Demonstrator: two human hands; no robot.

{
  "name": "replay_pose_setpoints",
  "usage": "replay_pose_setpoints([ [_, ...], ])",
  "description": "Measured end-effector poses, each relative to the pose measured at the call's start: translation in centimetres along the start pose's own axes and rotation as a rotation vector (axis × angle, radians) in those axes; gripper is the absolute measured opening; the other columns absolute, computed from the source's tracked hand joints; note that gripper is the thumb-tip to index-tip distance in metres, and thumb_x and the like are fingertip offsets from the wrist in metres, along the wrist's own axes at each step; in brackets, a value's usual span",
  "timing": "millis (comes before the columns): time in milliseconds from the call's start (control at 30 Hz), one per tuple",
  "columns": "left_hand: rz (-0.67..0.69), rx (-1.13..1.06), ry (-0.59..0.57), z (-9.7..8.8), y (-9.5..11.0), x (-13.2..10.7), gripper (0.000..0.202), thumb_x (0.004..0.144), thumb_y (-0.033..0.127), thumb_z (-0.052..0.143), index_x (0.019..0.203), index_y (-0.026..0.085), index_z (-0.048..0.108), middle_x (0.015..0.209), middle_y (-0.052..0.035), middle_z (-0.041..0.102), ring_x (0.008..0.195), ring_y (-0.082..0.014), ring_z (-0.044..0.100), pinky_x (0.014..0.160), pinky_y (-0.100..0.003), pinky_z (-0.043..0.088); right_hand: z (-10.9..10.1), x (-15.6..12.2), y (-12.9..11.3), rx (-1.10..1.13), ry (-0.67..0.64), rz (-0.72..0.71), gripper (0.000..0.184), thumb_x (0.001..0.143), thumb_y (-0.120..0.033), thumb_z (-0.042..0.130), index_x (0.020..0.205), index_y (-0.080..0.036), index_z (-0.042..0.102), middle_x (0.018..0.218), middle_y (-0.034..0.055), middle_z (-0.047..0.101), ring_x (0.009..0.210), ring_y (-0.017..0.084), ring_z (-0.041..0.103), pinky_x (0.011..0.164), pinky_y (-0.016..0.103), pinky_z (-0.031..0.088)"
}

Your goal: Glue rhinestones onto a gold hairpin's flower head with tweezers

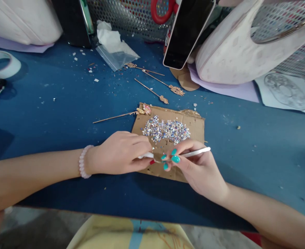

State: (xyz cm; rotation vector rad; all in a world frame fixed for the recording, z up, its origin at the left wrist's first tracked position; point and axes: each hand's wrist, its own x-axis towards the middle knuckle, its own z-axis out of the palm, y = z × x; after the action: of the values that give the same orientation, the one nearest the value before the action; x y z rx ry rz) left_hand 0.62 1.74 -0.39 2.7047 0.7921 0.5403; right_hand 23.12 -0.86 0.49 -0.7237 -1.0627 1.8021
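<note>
Nearest you, yellow cloth (pixel 126 235) covers your lap below the blue table (pixel 51 114) edge. Your right hand (pixel 199 171) is closed round a white pen-like tool (pixel 197 151), its tip pointing toward your left hand (pixel 119 152), whose fingers curl tight on a small white piece (pixel 144 156) too hidden to identify. Both hands rest over the cardboard piece (pixel 196 124), just beside the rhinestone pile (pixel 166 129); gold hairpins (pixel 153 91) lie beyond

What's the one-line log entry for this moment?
left hand: pinching small white piece | right hand: holding white pen tool | both over cardboard near rhinestone pile
</note>
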Motion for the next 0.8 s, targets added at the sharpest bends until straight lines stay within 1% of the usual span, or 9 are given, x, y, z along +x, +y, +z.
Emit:
replay_pose_setpoints([
  [67, -0.015, -0.091, -0.003, -0.4, 0.2, -0.1, 0.006, 0.088, 0.019, 0.047, 0.089, 0.018, 0.053, 0.079, -0.0014, 0.064, 0.067, -0.0146, 0.059, 0.061, -0.027, 0.042, -0.3, 0.0, -0.1, -0.043, -0.001, -0.048, 0.011, 0.084, -0.01, 0.069, 0.089, -0.019, 0.069, 0.08, 0.0003, 0.075, 0.073, 0.013, 0.075, 0.07, 0.021, 0.064],
  [167, 0.031, -0.201, 0.026, -0.9, 0.3, -0.2, 0.025, 0.087, 0.012, 0.039, 0.109, 0.015, 0.051, 0.096, -0.008, 0.066, 0.082, -0.0175, 0.06, 0.074, -0.03, 0.05, -0.5, 0.0, -0.5, -0.115, -0.015, -0.128, 0.015, 0.084, -0.008, 0.067, 0.093, -0.02, 0.069, 0.086, 0.0015, 0.075, 0.074, 0.012, 0.075, 0.07, 0.02, 0.064],
  [233, 0.048, -0.219, 0.044, -1.1, 0.4, -0.3, 0.031, 0.09, 0.011, 0.035, 0.118, 0.014, 0.048, 0.104, -0.0113, 0.065, 0.091, -0.0191, 0.06, 0.08, -0.033, 0.052, -0.4, 0.1, -0.9, -0.195, -0.016, -0.183, 0.017, 0.084, -0.006, 0.066, 0.092, -0.021, 0.07, 0.087, 0.0017, 0.075, 0.074, 0.011, 0.074, 0.068, 0.019, 0.063],
  [367, 0.013, -0.192, 0.035, -1.2, 0.4, -0.3, 0.024, 0.094, 0.012, 0.038, 0.114, 0.016, 0.05, 0.108, -0.0109, 0.066, 0.097, -0.0183, 0.061, 0.085, -0.032, 0.052, -0.4, 0.2, -1.7, -0.398, -0.059, -0.324, 0.017, 0.083, -0.006, 0.066, 0.092, -0.02, 0.07, 0.088, 0.0039, 0.075, 0.076, 0.013, 0.074, 0.067, 0.02, 0.062],
  [467, 0.022, -0.179, 0.049, -1.1, 0.4, -0.3, 0.022, 0.093, 0.011, 0.043, 0.112, 0.016, 0.052, 0.106, -0.0092, 0.069, 0.096, -0.0168, 0.063, 0.086, -0.03, 0.052, -0.5, 0.2, -1.9, -0.558, -0.109, -0.43, 0.018, 0.082, -0.005, 0.065, 0.092, -0.019, 0.069, 0.089, 0.0062, 0.074, 0.082, 0.015, 0.073, 0.071, 0.024, 0.062],
  [533, 0.026, -0.199, 0.06, -1.0, 0.4, -0.4, 0.021, 0.092, 0.01, 0.046, 0.11, 0.016, 0.053, 0.106, -0.0078, 0.07, 0.095, -0.0156, 0.064, 0.086, -0.028, 0.053, -0.7, 0.2, -2.0, -0.642, -0.151, -0.468, 0.019, 0.082, -0.003, 0.063, 0.092, -0.019, 0.068, 0.09, 0.007, 0.074, 0.083, 0.015, 0.072, 0.072, 0.026, 0.062],
  [667, 0.038, -0.225, 0.08, -0.8, 0.4, -0.6, 0.019, 0.09, 0.01, 0.05, 0.105, 0.019, 0.056, 0.104, -0.0054, 0.072, 0.094, -0.014, 0.066, 0.085, -0.026, 0.053, -0.9, 0.2, -2.1, -0.736, -0.243, -0.548, 0.02, 0.082, -0.003, 0.061, 0.095, -0.018, 0.066, 0.092, 0.0092, 0.073, 0.085, 0.014, 0.071, 0.075, 0.025, 0.061],
  [800, 0.051, -0.203, 0.103, -0.6, 0.4, -0.5, 0.018, 0.089, 0.01, 0.053, 0.104, 0.018, 0.058, 0.101, -0.0045, 0.073, 0.091, -0.014, 0.067, 0.083, -0.025, 0.054, -0.9, 0.4, -2.2, -0.764, -0.301, -0.591, 0.019, 0.082, -0.001, 0.06, 0.094, -0.015, 0.066, 0.092, 0.0113, 0.072, 0.086, 0.014, 0.07, 0.078, 0.025, 0.06],
])
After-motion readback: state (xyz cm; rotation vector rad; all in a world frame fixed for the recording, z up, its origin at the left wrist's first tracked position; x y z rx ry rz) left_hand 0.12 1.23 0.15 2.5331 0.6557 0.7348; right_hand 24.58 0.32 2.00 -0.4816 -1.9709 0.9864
